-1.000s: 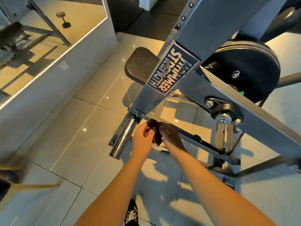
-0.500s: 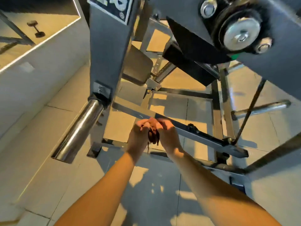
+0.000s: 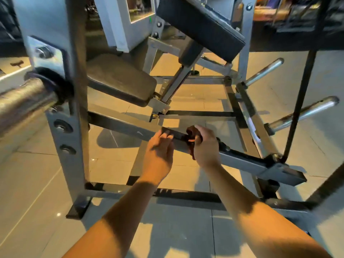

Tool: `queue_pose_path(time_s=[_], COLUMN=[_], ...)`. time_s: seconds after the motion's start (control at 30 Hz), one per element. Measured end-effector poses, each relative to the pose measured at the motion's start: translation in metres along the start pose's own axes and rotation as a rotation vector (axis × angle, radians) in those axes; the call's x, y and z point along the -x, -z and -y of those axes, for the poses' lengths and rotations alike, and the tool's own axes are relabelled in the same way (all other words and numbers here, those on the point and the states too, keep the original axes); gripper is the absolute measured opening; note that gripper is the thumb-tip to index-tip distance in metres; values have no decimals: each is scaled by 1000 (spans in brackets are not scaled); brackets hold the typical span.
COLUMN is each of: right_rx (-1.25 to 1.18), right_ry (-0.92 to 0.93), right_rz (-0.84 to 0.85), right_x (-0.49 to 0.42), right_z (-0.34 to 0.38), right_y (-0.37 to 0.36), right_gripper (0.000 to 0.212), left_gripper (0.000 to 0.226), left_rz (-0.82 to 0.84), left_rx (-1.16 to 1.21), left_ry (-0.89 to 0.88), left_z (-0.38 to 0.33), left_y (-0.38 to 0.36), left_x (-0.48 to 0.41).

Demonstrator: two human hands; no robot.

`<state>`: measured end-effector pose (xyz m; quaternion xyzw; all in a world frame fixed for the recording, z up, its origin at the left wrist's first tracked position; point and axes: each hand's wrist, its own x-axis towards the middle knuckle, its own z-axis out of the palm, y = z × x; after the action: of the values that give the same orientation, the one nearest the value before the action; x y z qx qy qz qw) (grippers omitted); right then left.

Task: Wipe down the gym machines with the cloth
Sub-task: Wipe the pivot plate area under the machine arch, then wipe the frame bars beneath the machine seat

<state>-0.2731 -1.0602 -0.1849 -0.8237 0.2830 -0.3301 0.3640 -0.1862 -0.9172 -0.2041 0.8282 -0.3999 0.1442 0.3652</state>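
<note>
Right hand (image 3: 205, 148) now holds cloth (image 3: 191, 129) on bar (image 3: 119, 124); left hand (image 3: 159, 151), separated, grips bar.

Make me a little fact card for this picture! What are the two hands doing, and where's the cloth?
place: gym with a tiled floor
machine part: slanted grey bar
left hand: holds the grey bar
right hand: grips the cloth against the grey bar
cloth: dark, bunched up, wrapped over the bar
behind the bar: seat pad
</note>
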Motion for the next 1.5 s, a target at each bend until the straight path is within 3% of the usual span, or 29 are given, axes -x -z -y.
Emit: queue_pose_path(time_s=[0.17,0.3,0.47,0.6,0.67,0.73,0.97,1.1,1.23,1.3,1.4,1.5], right_rx=[76,189,214,181,133,94,-342,-428,-217,-129,-1,70], right_ry=[129,310,173,225,257,176,-116,-183,-40,21,76,157], right_rz=[224,167,-16,178,253,286,201,190,94,93,241,325], right_x=[-15,-9,8,9,8,7,50,50,36,22,5,-5], right_z=[13,-2,-10,35,36,24,10,12,4,1,2,14], right_y=[-30,-20,-14,-23,-20,-6,42,58,47,33,8,-15], right_gripper=[38,31,26,30,31,34,35,34,35,35,36,38], left_gripper=[36,40,42,38,37,32,22,30,29,40,45,35], left_rz=[14,-37,-7,150,213,208,272,295,269,274,258,175], left_rx=[-94,-71,-139,-197,-109,-9,431,404,268,128,-231,-252], left_ry=[-52,-8,63,-45,49,155,637,542,497,399,116,-72], left_z=[6,4,-1,-4,-12,-20,-93,-104,-74,-56,-28,-6], left_y=[-1,-13,-14,-1,4,9,16,12,6,7,14,17], left_x=[-4,0,3,-3,-5,-5,29,32,31,20,-1,-11])
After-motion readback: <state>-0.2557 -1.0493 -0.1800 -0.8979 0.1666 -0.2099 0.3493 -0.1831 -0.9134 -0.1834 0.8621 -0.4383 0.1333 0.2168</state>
